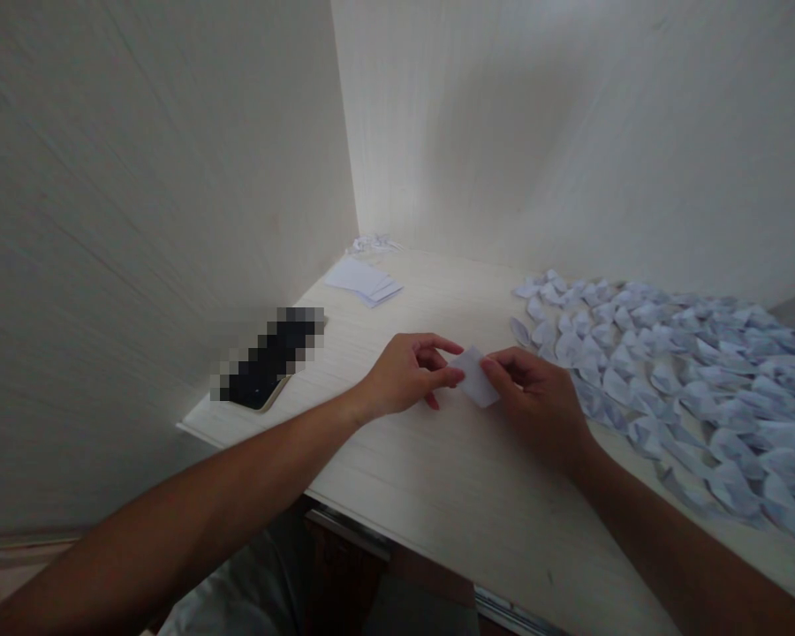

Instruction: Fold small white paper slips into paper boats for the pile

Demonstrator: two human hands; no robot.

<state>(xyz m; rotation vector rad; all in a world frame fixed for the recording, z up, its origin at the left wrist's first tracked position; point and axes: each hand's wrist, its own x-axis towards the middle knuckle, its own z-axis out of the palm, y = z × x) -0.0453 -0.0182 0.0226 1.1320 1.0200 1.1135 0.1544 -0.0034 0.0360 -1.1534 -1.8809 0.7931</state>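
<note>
A small square of white paper (pixel 477 378) is held between both hands above the pale tabletop (pixel 430 495). My left hand (pixel 414 371) pinches its left corner with thumb and fingers. On the paper's right side, the thumb of my right hand (pixel 536 393) presses against its edge, the fingers curled behind it. Whether the square is one layer or folded, I cannot tell. To the right of my right hand spread many small folded white paper pieces (pixel 636 353), lying in rows on the table.
Flat white paper sheets (pixel 364 281) lie fanned near the back corner, with a small heap of paper scraps (pixel 374 242) behind them. A dark phone (pixel 258 380), partly pixelated, rests at the table's left edge. Walls (pixel 536 132) close off the back and left; the table's front edge is near my body.
</note>
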